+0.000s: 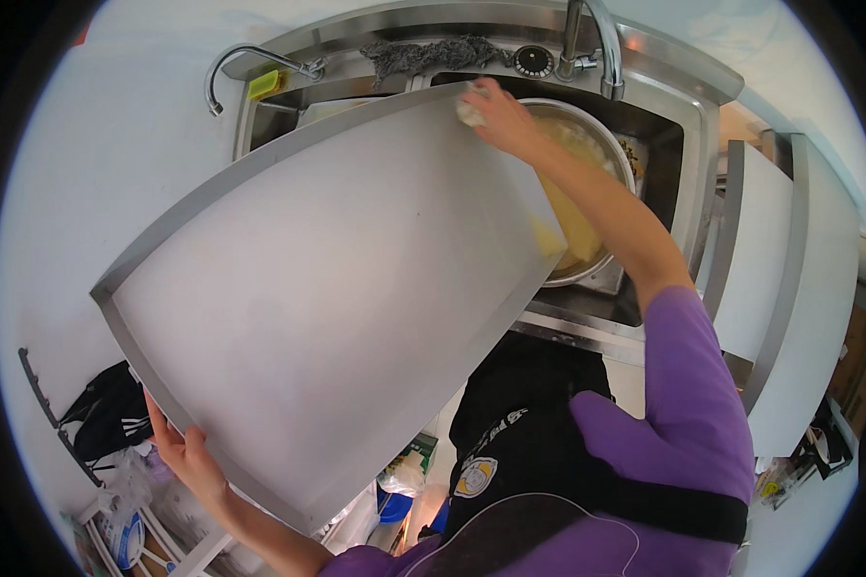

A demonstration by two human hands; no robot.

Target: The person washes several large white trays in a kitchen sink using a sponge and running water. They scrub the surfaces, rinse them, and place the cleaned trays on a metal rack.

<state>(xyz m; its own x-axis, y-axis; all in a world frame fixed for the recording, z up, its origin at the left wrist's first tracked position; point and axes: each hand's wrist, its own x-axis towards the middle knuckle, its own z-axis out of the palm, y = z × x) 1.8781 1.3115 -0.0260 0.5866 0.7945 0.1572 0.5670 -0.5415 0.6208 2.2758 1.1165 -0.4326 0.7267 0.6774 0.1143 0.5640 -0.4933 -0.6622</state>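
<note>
A large shallow metal tray (310, 288) slants in front of me, its far right corner over the sink. My left hand (187, 454) grips the tray's rim at the near left, thumb on the inside. At the tray's upper corner, my right hand (501, 115) is closed on a pale wadded cloth (471, 107) pressed to the metal; motion blurs it. Under my right forearm, a round metal basin (624, 162) holds yellowish cloudy liquid with foam. The tray hides part of this basin.
The basin stands in the right bowl of a stainless steel double sink (696, 187). Two faucets (610, 50) rise behind it, with a grey scouring mesh (433, 56), a drain strainer (533, 62) and a yellow-green sponge (265, 85). Upright large trays (758, 252) lean at the right.
</note>
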